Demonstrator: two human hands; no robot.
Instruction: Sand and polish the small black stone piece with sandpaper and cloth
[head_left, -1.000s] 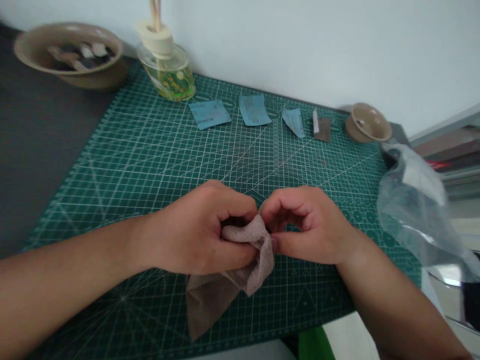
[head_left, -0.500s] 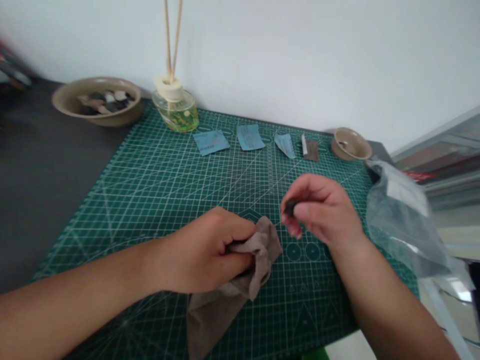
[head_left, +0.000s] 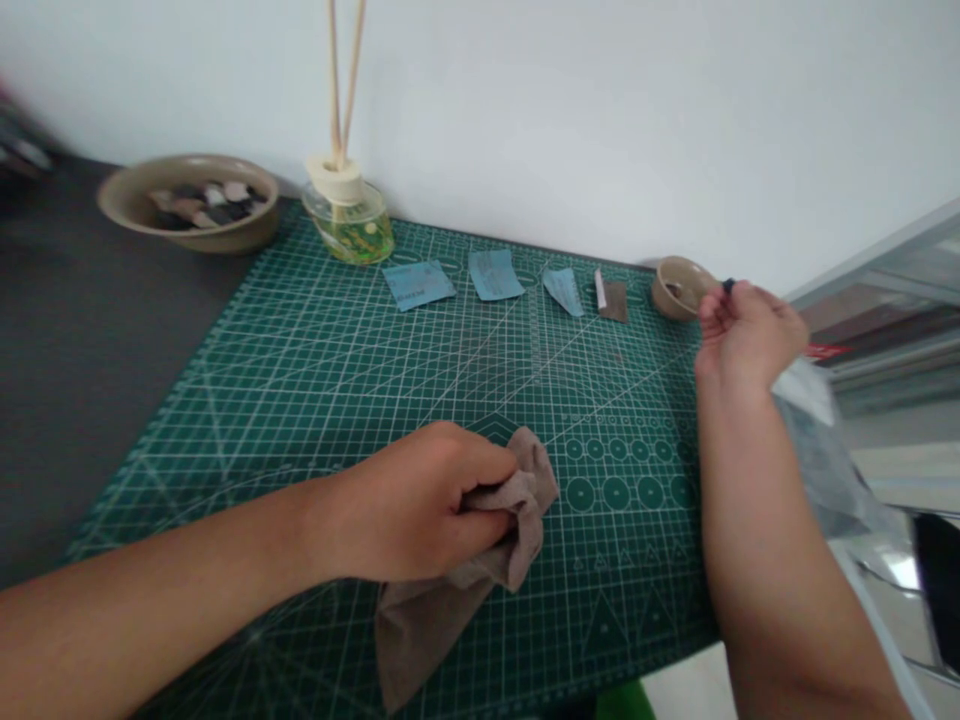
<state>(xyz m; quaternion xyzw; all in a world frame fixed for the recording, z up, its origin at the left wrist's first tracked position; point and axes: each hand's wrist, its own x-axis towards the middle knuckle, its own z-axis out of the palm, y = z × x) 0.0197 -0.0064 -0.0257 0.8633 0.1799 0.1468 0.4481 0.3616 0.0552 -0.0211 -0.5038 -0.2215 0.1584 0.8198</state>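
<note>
- The bench (head_left: 60,380) is dark grey at the left, with a green cutting mat (head_left: 315,380) printed in white grid lines, circles and triangles covering most of the view.
- A plain white wall (head_left: 562,120) rises behind the mat; the right side shows blurred shelving.
- At the back left stands a large brown bowl (head_left: 232,238) of dark, pinkish and pale pieces, with a reed diffuser (head_left: 352,238) just beside it.
- Along the mat's back edge lie three blue paper pieces (head_left: 418,285), then a small brown square (head_left: 615,300) with a white strip.
- The right forearm crosses in front of a clear plastic bag (head_left: 814,435) — much of it is hidden.
- The left hand (head_left: 427,500) grips a crumpled brownish cloth (head_left: 529,500) above the mat's near half.
- The right hand (head_left: 757,330) pinches a small dark piece (head_left: 728,286) beside a small brown bowl (head_left: 663,300) — contact with the rim is unclear.
</note>
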